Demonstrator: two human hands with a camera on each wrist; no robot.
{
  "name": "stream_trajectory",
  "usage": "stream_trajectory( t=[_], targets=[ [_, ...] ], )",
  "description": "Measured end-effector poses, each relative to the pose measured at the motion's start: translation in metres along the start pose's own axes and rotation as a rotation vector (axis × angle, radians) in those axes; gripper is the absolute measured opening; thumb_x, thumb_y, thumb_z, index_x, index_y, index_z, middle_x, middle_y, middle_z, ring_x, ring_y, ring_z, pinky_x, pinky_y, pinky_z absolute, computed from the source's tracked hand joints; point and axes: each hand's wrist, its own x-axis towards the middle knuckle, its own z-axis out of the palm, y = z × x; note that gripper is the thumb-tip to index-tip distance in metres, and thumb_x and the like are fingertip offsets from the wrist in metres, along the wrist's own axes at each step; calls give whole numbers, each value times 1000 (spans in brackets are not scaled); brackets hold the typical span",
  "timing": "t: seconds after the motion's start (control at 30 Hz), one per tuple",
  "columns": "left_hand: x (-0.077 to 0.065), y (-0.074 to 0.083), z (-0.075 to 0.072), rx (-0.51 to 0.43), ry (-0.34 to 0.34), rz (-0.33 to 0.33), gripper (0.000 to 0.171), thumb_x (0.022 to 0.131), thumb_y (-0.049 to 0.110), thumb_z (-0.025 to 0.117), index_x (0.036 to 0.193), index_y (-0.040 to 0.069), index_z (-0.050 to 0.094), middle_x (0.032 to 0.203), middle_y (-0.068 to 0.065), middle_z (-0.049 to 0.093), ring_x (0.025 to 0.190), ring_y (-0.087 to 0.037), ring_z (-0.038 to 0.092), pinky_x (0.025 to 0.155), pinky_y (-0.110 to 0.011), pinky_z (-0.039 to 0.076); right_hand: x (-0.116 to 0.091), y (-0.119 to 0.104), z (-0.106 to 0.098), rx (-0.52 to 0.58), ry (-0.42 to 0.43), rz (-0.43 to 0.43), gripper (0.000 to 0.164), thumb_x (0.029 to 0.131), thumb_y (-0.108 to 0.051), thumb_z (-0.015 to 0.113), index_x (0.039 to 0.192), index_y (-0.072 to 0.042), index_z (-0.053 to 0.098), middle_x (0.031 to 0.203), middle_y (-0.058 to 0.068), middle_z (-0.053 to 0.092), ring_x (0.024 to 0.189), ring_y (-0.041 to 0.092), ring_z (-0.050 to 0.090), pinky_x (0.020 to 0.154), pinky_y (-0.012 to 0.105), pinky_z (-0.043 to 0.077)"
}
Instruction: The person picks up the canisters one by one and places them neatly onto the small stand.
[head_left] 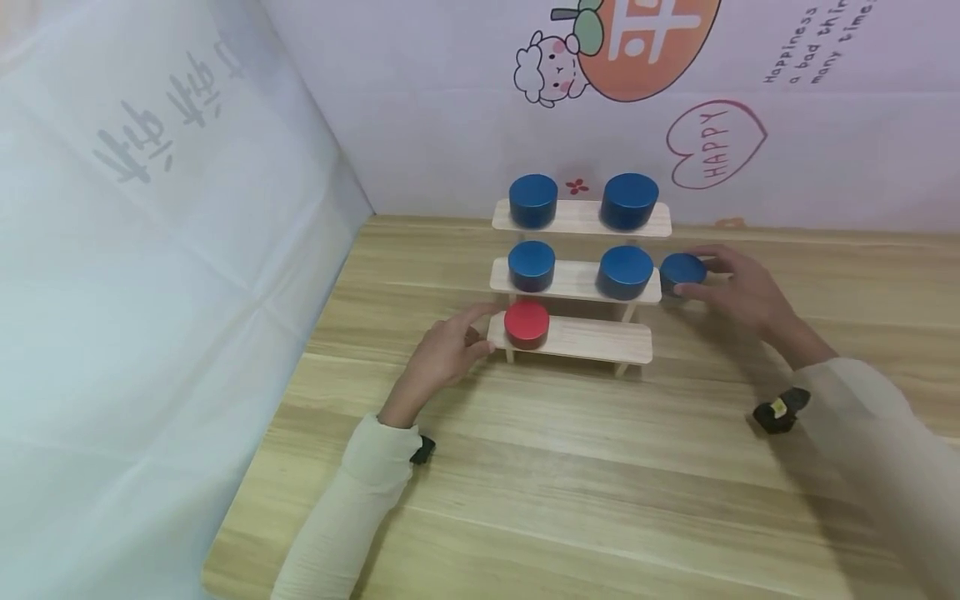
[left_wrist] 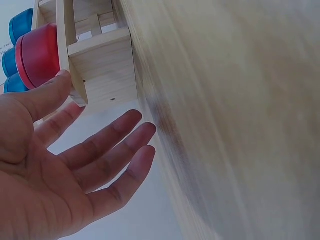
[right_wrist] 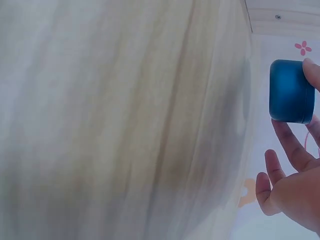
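Observation:
My right hand (head_left: 742, 292) holds a blue round tin (head_left: 682, 273) between thumb and fingers, just off the right end of the shelf's middle tier. In the right wrist view the blue tin appears side-on, raised above the tabletop. At the left end of the lowest tier, my left hand (head_left: 446, 346) has thumb and index finger at the board's edge, the other fingers loosely extended. A red round tin (head_left: 527, 325) sits on that tier, close to these fingertips. The three-tier wooden shelf (head_left: 592, 338) carries two blue tins on the top tier (head_left: 577, 217) and two on the middle tier (head_left: 576, 279).
The shelf stands on a wood-grain table (head_left: 570, 467) near a printed white backdrop (head_left: 450, 108). White cloth (head_left: 150, 333) hangs along the table's left edge. A dark device (head_left: 780, 410) is at the right sleeve.

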Motion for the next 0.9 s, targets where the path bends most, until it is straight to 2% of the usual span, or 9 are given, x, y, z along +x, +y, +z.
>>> stream_trajectory(
  t=[0.33,0.6,0.9],
  targets=[
    [0,0,1,1,11,12,58,95,15,72,148,23,49,116,-11,69,97,-24,65,75,-39,54,-26,-1,-8,26,33,-35,72,93,-46,70,149,-10,44,149,22,42,132,52,37,96,76,29],
    [-1,2,1,-2,16,18,60,94,14,72,149,21,49,108,-10,70,90,-22,65,70,-36,53,-47,-3,-9,35,52,-35,70,92,-44,71,148,-10,45,146,23,45,130,53,38,94,75,30],
    [-1,0,1,-2,24,30,59,94,13,72,148,22,50,104,-9,70,84,-20,65,67,-34,51,-77,-17,-3,95,111,-94,62,94,-35,71,146,-9,48,140,23,50,128,43,42,105,68,26]
  ],
)
